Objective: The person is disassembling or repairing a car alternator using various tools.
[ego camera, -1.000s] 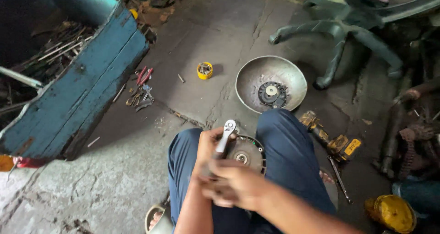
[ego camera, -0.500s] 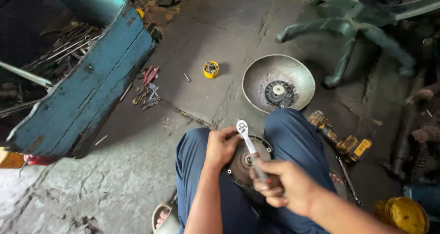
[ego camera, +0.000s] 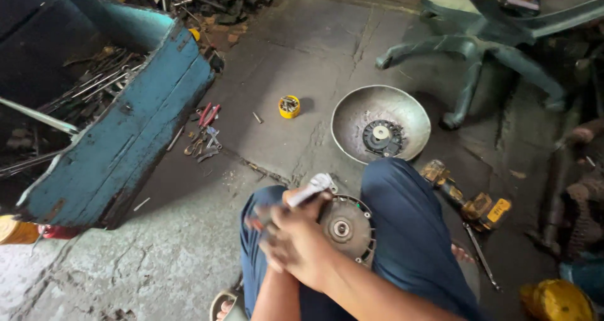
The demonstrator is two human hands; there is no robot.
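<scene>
Between my knees, in blue trousers, sits a round dark metal part (ego camera: 347,228) with a hub at its middle. A silver ratchet wrench (ego camera: 313,188) sticks up and to the right from my hands, its head just left of the part's rim. My right hand (ego camera: 303,249) is wrapped over the wrench handle. Partly covered by it, my left hand (ego camera: 263,224) is pressed against the same handle, its fingers blurred. The handle's lower end is hidden in the hands.
A metal bowl (ego camera: 352,116) holding a black disc (ego camera: 382,138) lies on the concrete floor ahead. A blue wooden toolbox (ego camera: 126,145) of tools stands left, with pliers (ego camera: 205,132) and a small yellow tin (ego camera: 289,106) nearby. A yellow cordless drill (ego camera: 470,200) and a green chair base (ego camera: 478,50) are right.
My hands were apart half a second ago with the wrench angled to the right. Now they have come together on the handle and the wrench has swung left.
</scene>
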